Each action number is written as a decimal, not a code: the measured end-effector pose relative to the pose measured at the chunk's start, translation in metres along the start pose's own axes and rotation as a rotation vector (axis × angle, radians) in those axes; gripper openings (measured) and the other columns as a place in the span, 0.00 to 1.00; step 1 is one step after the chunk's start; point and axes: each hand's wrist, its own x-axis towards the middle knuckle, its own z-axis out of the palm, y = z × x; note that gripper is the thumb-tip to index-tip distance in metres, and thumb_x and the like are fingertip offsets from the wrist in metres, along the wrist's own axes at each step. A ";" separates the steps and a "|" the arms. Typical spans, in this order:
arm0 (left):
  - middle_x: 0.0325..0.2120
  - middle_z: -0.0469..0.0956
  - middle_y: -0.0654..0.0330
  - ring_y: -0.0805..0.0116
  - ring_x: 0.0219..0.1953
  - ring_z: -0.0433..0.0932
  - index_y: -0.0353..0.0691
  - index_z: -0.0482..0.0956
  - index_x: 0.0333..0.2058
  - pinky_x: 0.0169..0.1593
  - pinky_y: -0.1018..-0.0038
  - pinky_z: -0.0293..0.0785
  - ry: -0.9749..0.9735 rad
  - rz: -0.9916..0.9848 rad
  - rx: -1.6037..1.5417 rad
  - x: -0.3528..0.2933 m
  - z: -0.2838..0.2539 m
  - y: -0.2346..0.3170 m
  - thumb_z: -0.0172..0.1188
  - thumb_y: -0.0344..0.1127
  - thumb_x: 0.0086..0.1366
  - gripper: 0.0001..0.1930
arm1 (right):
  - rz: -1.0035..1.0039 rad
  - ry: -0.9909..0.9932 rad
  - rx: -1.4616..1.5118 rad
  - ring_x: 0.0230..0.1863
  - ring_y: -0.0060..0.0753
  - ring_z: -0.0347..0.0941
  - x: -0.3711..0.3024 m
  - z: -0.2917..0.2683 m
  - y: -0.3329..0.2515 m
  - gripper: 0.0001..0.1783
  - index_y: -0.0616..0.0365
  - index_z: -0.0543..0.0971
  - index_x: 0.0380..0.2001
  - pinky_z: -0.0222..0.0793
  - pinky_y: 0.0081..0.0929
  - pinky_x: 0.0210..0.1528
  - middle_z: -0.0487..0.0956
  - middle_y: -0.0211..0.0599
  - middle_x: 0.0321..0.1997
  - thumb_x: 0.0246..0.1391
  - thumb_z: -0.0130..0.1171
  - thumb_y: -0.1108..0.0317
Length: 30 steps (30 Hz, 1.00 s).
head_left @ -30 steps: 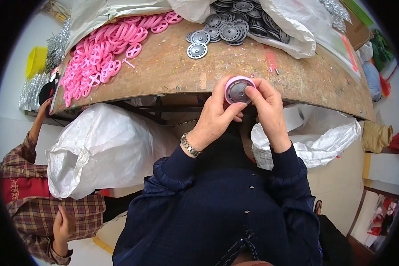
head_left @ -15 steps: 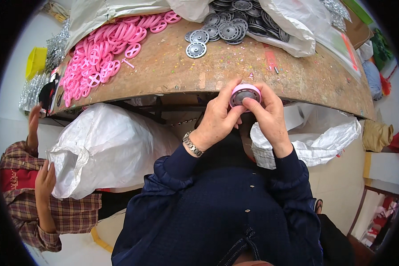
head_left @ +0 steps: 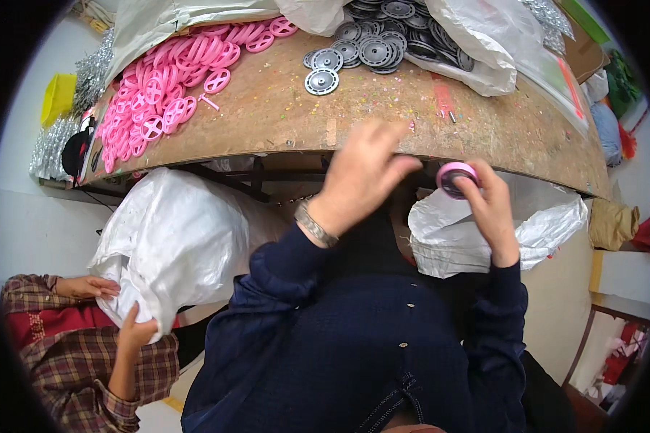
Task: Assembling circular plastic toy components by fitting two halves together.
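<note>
My right hand (head_left: 496, 209) is closed on a toy wheel (head_left: 456, 177), a pink rim with a dark grey disc set in it, and holds it over the right-hand white sack (head_left: 451, 256). Slightly blurred, my left hand (head_left: 357, 177) is near the table's front edge, thumb apart from the fingers, with nothing seen in it. On the table (head_left: 267, 108), a heap of pink spoked wheel parts (head_left: 162, 90) lies at the left. Grey discs (head_left: 375, 52) are piled at the far middle, some spilling from a white bag (head_left: 484, 50).
At the left, a co-worker's hands (head_left: 133, 328) grip a big white sack (head_left: 188, 238) beside the table. A small dark rod (head_left: 452, 116) lies on the tabletop among coloured specks. Silver tinsel (head_left: 54, 148) and a yellow bag (head_left: 58, 99) are at the far left.
My hands have parted. The right one has carried the wheel right, over the sack; the left has let go of it. The co-worker's hands have come onto the big sack.
</note>
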 end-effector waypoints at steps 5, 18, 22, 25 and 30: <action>0.44 0.74 0.49 0.49 0.48 0.71 0.36 0.71 0.54 0.51 0.56 0.70 0.233 -0.068 0.455 0.027 -0.028 -0.073 0.66 0.46 0.59 0.29 | 0.021 -0.031 -0.581 0.37 0.54 0.75 -0.026 -0.054 0.043 0.12 0.59 0.77 0.38 0.69 0.41 0.38 0.78 0.51 0.33 0.54 0.62 0.64; 0.42 0.77 0.46 0.48 0.47 0.74 0.35 0.68 0.58 0.48 0.58 0.72 0.121 -0.253 0.647 0.048 -0.022 -0.123 0.68 0.47 0.56 0.35 | -0.048 -0.038 -0.357 0.38 0.45 0.79 -0.009 -0.031 -0.002 0.14 0.63 0.79 0.44 0.73 0.31 0.42 0.82 0.47 0.38 0.55 0.62 0.69; 0.44 0.77 0.47 0.53 0.45 0.76 0.35 0.62 0.62 0.50 0.62 0.73 0.241 -0.068 0.446 0.035 -0.012 -0.089 0.68 0.39 0.58 0.36 | -0.152 0.072 -0.043 0.38 0.29 0.79 0.018 0.001 -0.028 0.11 0.65 0.79 0.43 0.73 0.26 0.42 0.82 0.40 0.37 0.58 0.59 0.72; 0.46 0.76 0.50 0.64 0.47 0.77 0.35 0.60 0.63 0.49 0.69 0.75 0.174 -0.193 -0.156 0.019 -0.005 -0.059 0.67 0.34 0.60 0.36 | -0.137 0.061 0.098 0.40 0.24 0.78 0.041 0.021 -0.042 0.13 0.63 0.77 0.48 0.74 0.24 0.43 0.82 0.37 0.38 0.61 0.57 0.72; 0.50 0.74 0.51 0.66 0.49 0.77 0.37 0.54 0.66 0.47 0.71 0.78 0.034 -0.425 -0.899 -0.003 -0.002 -0.022 0.63 0.29 0.64 0.36 | -0.254 -0.047 0.181 0.40 0.21 0.75 0.063 0.041 -0.060 0.21 0.58 0.75 0.56 0.73 0.21 0.42 0.79 0.35 0.49 0.58 0.58 0.73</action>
